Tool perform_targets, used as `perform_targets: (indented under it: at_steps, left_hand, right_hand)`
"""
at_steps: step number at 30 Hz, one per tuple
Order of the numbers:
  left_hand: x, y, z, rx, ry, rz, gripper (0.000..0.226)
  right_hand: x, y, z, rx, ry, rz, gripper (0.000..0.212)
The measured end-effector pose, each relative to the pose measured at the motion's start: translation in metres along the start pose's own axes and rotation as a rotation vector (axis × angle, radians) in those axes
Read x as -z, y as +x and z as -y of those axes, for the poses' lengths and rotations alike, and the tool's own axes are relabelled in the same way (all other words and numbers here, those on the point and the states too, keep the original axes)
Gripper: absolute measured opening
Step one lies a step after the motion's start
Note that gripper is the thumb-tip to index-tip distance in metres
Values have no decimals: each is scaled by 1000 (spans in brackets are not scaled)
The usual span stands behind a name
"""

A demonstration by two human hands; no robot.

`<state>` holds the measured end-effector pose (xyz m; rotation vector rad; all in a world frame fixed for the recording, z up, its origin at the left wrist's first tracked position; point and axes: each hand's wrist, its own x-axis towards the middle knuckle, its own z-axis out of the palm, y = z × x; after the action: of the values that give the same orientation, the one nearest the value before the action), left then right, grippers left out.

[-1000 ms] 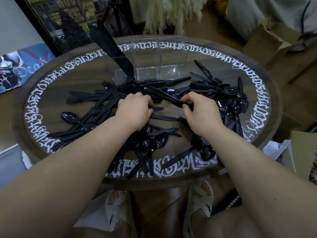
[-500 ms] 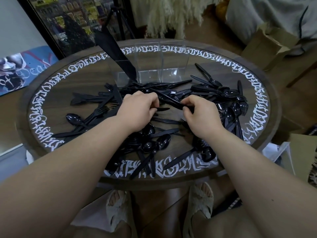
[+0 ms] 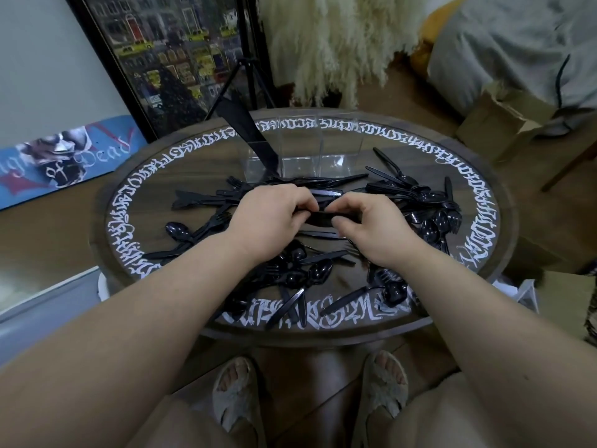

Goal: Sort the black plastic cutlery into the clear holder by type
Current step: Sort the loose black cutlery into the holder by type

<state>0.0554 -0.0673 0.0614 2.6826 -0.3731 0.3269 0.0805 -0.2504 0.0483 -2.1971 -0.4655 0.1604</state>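
— At the near rim of the desk [image 3: 323,337], what have you got?

— Loose black cutlery: spoons [image 3: 318,270] and knives [image 3: 286,307] lying crossed over the white lettering, none of it sorted. You haven't touched that lot, by the look of it.

— And your hands?

— Both are over the middle of the pile, close together. Your left hand [image 3: 271,221] is curled, and your right hand [image 3: 371,227] pinches with finger and thumb. Between them you hold a small bundle of black pieces [image 3: 323,218], both hands closed on it. Which type they are, you can't tell from here; the ends are hidden under your fingers.

— Farther out?

— More cutlery on each side: forks [image 3: 213,221] and a spoon to your left, a thick heap of spoons and forks [image 3: 433,218] to your right, well apart from the bundle.

— And the clear holder [image 3: 303,156]?

— It stands at the far side of the pile, just beyond your hands. One compartment on its left carries a stack of black pieces [image 3: 248,134] standing tilted; the other compartments look bare. So you're early: one type begun, most of the pile still on the desk, and the bundle in your hands not yet placed.
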Motion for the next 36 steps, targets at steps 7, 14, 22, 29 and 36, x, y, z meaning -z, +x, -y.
perform_targets:
  at_steps: [7, 14, 22, 29, 36]
  left_hand:
    - [13, -9, -2, 96, -134, -14, 16]
    - [44, -20, 15, 206, 100, 269, 31]
    - [50, -29, 16, 183, 42, 300, 34]
    - [45, -28, 8, 116, 58, 244, 38]
    - [55, -30, 24, 211, 116, 172, 38]
  right_hand:
    - [-1, -3, 28, -23, 219, 2, 15]
    - [9, 1, 36, -72, 292, -36, 19]
    - [-2, 1, 43, -124, 280, -108, 20]
    - [-14, 4, 60, -66, 245, 2, 21]
    - [-12, 8, 63, -119, 363, -132, 21]
